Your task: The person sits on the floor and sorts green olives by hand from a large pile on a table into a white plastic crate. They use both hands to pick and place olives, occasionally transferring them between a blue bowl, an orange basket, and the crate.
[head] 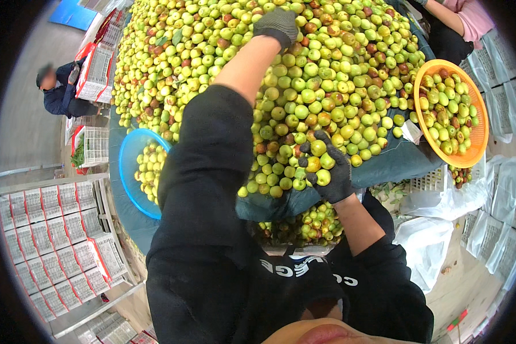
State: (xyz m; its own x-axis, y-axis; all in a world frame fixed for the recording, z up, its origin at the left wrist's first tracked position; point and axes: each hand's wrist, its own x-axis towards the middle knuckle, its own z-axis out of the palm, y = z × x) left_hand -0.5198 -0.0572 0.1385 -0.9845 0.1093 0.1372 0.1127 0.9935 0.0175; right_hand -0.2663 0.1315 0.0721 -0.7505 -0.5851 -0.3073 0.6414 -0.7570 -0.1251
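Observation:
A wide heap of green jujubes, some with brown-red patches, spreads in front of me on dark sheeting. My left hand, in a grey striped work glove, reaches far over the heap, back upward; its fingers are hidden, and whether they grip a fruit is unclear. Close to the near edge, my right hand is turned palm up in a dark glove. Several jujubes lie in it, with the fingers curled around them. Beneath that edge, before my body, more jujubes fill a container.
An orange plastic basket of jujubes stands at the right, a blue basin of paler ones at the left. Stacked white crates fill the lower left. One person is by crates; another's arm shows upper right. Plastic-lined crates line the right.

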